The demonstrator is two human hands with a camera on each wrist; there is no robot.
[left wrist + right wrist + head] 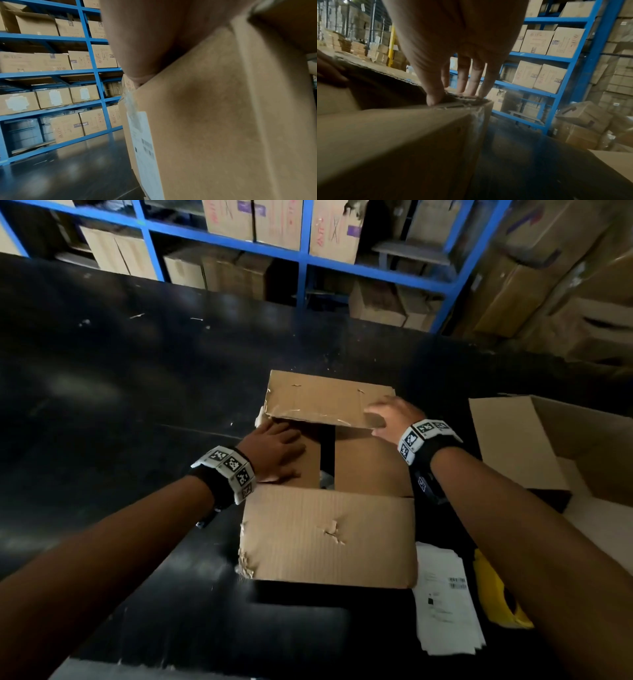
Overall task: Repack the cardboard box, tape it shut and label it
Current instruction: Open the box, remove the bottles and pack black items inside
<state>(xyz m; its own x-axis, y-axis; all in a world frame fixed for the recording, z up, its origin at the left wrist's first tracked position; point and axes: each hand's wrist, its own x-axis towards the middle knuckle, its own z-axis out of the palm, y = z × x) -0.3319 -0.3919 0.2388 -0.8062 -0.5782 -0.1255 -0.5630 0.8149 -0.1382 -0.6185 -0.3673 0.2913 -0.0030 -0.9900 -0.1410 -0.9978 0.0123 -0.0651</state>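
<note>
1. A cardboard box (370, 463) stands on the black surface (137, 412), in the middle of the head view, close in front of the person.
2. Its two short inner flaps are folded down flat, with a dark gap between them; something pale shows in that gap, too small to name.
3. The near long flap (329, 539) lies spread out toward the person, its left edge torn and a small ripped hole near its middle.
4. The far long flap (322, 402) is tilted partly over the opening.
5. The left hand (274, 451) lies flat on the left inner flap, fingers straight and close together, fingertips reaching under the edge of the far flap.
6. The right hand (390, 417) holds the far flap at its right end. In the right wrist view the thumb (433, 94) sits under the frayed cardboard edge and the fingers (464, 79) lie on top, so the flap is pinched between them.
7. The left wrist view shows a white shipping label (145, 148) with barcodes stuck on the box's side, with old clear tape above it.
8. A stack of white printed sheets (445, 601) with barcodes lies on the surface just right of the near flap, and a yellow object (496, 597) lies beside it, partly hidden by the right forearm.
9. A second open carton (548, 440) stands to the right.
10. Blue shelving (301, 258) filled with cartons runs behind the surface.
</note>
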